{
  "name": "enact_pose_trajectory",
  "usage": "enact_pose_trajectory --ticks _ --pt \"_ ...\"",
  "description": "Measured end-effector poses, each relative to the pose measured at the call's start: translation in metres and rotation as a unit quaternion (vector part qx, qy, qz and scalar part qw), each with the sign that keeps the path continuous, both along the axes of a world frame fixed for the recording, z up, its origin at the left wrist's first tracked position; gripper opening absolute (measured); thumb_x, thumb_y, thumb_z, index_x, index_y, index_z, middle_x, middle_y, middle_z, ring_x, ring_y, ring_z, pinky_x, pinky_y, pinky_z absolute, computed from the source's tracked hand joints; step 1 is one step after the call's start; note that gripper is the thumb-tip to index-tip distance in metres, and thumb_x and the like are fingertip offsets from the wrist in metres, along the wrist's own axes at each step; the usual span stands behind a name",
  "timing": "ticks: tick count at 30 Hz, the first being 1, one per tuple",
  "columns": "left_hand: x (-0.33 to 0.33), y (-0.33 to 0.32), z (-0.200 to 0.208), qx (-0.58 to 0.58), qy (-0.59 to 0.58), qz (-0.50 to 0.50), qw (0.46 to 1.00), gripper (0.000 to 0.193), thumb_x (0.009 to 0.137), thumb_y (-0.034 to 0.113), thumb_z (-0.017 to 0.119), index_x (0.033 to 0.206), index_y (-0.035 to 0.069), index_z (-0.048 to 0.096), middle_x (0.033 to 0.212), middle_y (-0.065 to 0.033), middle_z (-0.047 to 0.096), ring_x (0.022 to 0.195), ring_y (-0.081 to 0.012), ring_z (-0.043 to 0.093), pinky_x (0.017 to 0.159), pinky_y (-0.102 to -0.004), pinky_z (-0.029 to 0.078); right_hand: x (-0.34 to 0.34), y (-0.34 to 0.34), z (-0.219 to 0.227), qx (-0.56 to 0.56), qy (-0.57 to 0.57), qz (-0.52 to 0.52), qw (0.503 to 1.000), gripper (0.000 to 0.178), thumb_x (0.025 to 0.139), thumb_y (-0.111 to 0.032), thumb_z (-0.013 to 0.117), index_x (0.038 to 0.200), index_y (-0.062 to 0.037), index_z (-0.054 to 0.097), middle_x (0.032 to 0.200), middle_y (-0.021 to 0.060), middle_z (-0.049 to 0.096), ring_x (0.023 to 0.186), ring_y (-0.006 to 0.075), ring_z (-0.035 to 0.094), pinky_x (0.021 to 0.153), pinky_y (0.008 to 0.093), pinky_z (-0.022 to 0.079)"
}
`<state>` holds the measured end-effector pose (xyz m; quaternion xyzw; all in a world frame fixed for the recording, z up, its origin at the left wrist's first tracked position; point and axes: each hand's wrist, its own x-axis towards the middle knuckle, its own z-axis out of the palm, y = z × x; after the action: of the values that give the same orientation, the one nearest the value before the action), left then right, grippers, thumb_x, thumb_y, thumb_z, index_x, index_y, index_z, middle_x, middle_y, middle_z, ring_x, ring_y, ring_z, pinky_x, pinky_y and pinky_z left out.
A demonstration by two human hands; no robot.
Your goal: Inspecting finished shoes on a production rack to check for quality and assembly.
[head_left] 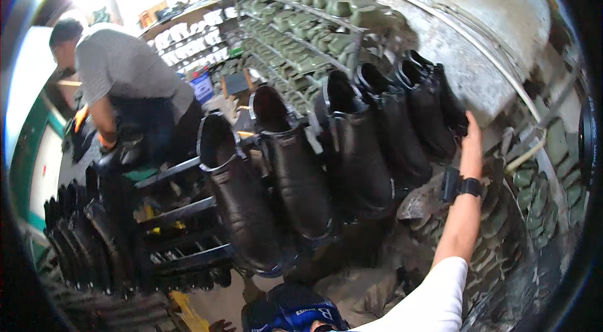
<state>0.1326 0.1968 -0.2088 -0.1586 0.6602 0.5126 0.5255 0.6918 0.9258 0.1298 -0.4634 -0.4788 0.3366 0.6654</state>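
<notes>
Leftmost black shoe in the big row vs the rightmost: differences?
The leftmost shoe looks larger; the rightmost shoe looks narrower. The leftmost shoe's front shows; the rightmost shoe is partly hidden by its neighbour. The right hand is at the rightmost shoe, not the leftmost. Both are black.

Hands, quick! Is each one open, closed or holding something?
Left hand: not clearly visible, so can't tell.
Right hand: against the rightmost black shoe; grip can't be told.

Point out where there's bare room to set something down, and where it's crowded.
The pale floor patch between the yellow strip and blue garment looks bare. Crowded: the row of black shoes and the tightly packed green shoe forms.
</notes>
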Motion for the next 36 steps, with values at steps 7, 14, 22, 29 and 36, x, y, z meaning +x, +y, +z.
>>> enact_pose_trajectory --ticks 7,14,22,29,36 --pt "0.014 -0.001 0.012 0.06 0.077 -0.055 0.994 0.051 0.086 0.018 0.058 0.128 -0.004 0.041 0.119 -0.0254 0.055 0.089 -0.0392 0.064 0.063 -0.0405 0.057 -0.009 -0.026 0.039 0.065 0.171 -0.054 0.982 0.042 0.08 -0.022 0.069 0.113 0.0013 0.057 0.109 0.0161 0.057 0.094 0.0279 0.058 0.078 0.0377 0.052" --pt "0.015 0.015 0.025 0.113 0.054 -0.021 0.992 0.042 0.083 0.001 0.054 0.122 -0.007 0.044 0.104 -0.027 0.061 0.076 -0.0383 0.066 0.059 -0.0372 0.057 -0.038 -0.119 0.045 0.145 0.416 0.121 0.89 0.05 0.089 -0.023 0.058 0.13 0.0006 0.042 0.126 0.0208 0.05 0.112 0.0361 0.051 0.096 0.0459 0.047" --pt "-0.007 0.062 0.117 0.16 0.351 -0.227 0.894 0.026 0.093 0.007 0.044 0.114 -0.006 0.052 0.096 -0.0155 0.066 0.078 -0.0206 0.068 0.066 -0.0289 0.056 -0.16 -0.258 0.049 0.081 0.414 0.514 0.747 0.072 0.091 -0.028 0.054 0.144 -0.0029 0.014 0.147 0.0248 0.016 0.118 0.045 0.046 0.088 0.0567 0.048" --pt "-0.012 0.103 0.269 0.307 0.372 -0.123 0.867 0.026 0.095 0.006 0.043 0.118 -0.005 0.051 0.1 -0.0155 0.064 0.076 -0.02 0.067 0.068 -0.0294 0.056 -0.294 -0.413 0.044 -0.165 0.316 0.28 0.891 0.046 0.086 -0.037 0.053 0.119 -0.0044 0.052 0.106 0.012 0.062 0.08 0.0271 0.064 0.054 0.0432 0.057" --pt "0.006 0.13 0.36 0.494 0.473 -0.069 0.727 0.03 0.092 0.0 0.048 0.121 -0.003 0.049 0.105 -0.0123 0.062 0.078 -0.0165 0.066 0.068 -0.0267 0.055 -0.377 -0.474 0.028 -0.214 0.297 0.436 0.822 0.038 0.089 -0.021 0.052 0.121 -0.0007 0.047 0.115 0.0143 0.056 0.1 0.0283 0.061 0.073 0.0471 0.057"
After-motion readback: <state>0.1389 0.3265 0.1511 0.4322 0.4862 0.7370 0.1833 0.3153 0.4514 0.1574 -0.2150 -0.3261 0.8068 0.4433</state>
